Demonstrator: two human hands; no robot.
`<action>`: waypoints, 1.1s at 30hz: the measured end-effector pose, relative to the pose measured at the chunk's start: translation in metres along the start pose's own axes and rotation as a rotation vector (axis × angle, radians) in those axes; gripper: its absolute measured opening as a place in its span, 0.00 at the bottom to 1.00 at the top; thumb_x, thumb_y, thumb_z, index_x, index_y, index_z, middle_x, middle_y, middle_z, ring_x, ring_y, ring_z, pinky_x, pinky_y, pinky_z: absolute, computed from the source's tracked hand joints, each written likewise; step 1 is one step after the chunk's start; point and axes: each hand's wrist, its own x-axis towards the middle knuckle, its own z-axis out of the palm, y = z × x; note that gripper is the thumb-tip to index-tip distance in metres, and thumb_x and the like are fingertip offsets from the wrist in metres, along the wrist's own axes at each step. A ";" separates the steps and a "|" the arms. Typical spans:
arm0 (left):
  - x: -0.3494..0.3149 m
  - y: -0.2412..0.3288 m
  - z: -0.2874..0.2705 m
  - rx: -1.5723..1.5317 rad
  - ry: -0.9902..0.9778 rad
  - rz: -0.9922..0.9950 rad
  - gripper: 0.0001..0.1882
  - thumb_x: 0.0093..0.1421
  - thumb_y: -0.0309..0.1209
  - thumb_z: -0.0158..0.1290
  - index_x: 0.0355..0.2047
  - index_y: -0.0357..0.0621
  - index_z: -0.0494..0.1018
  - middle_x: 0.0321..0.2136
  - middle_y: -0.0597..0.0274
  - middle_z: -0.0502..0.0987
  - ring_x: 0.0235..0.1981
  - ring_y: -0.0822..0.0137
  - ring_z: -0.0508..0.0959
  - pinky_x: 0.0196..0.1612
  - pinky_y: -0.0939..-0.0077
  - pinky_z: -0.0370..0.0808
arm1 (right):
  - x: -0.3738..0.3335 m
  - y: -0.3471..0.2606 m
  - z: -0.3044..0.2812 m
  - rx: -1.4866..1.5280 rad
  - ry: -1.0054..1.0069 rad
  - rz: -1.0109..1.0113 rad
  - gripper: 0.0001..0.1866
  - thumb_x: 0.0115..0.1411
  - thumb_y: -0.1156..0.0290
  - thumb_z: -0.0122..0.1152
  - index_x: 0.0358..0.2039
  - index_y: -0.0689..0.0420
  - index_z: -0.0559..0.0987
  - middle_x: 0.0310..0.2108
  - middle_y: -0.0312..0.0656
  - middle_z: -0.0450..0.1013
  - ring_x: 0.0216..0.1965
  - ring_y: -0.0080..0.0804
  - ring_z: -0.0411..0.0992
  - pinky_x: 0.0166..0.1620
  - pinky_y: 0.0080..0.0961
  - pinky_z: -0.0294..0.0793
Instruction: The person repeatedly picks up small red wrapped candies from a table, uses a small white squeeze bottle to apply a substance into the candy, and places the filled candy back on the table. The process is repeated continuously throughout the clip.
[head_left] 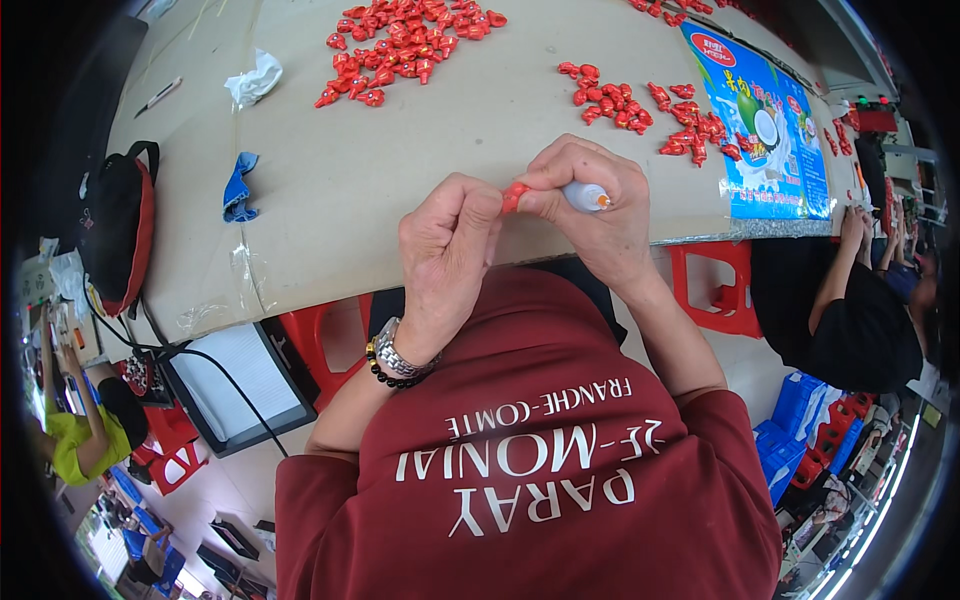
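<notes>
Just past the near table edge, both hands meet around a small glossy red piece (515, 196). My left hand (445, 245) is closed, pinching its left side, with the fingers curled under. From the other side, the thumb and forefinger of my right hand (605, 215) pinch the same piece. A white squeeze bottle (583, 196) with an orange tip is also tucked in my right palm, its tip pointing right. Fingers hide most of the red piece, so its exact shape cannot be told. Similar small red figures lie in a large pile (405, 45) beyond my hands.
Smaller red clusters (610, 98) lie to the right, some beside a blue printed sheet (755, 130). On the left are crumpled tissue (254, 78), a blue scrap (239, 188), a pen-like tool (160, 95) and a black-and-red bag (122, 230). A co-worker in black (850, 320) sits at right.
</notes>
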 end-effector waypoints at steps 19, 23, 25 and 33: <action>0.005 0.006 0.002 0.054 0.001 -0.020 0.13 0.66 0.37 0.46 0.32 0.39 0.71 0.18 0.71 0.67 0.15 0.84 0.61 0.15 0.90 0.57 | 0.001 -0.002 -0.006 0.120 0.003 0.090 0.05 0.46 0.78 0.66 0.22 0.63 0.76 0.22 0.40 0.72 0.23 0.27 0.71 0.27 0.22 0.69; 0.009 0.008 0.003 0.157 -0.040 0.081 0.15 0.66 0.38 0.47 0.39 0.37 0.72 0.18 0.71 0.69 0.15 0.84 0.62 0.17 0.90 0.57 | 0.001 -0.004 -0.020 0.014 0.093 0.086 0.05 0.46 0.79 0.66 0.23 0.62 0.78 0.22 0.39 0.73 0.24 0.26 0.71 0.30 0.20 0.70; 0.013 0.010 -0.001 0.265 -0.054 0.132 0.16 0.65 0.38 0.48 0.42 0.35 0.72 0.18 0.71 0.70 0.16 0.84 0.61 0.18 0.88 0.58 | -0.002 0.004 -0.037 -0.072 0.191 0.060 0.04 0.47 0.80 0.66 0.25 0.61 0.78 0.22 0.36 0.73 0.25 0.23 0.71 0.31 0.19 0.70; 0.048 0.026 -0.053 0.953 0.169 0.256 0.11 0.49 0.27 0.61 0.33 0.40 0.73 0.16 0.58 0.74 0.16 0.62 0.73 0.22 0.70 0.68 | -0.033 0.052 -0.166 -0.324 0.624 0.474 0.04 0.52 0.76 0.63 0.29 0.60 0.79 0.24 0.32 0.72 0.26 0.16 0.66 0.30 0.14 0.64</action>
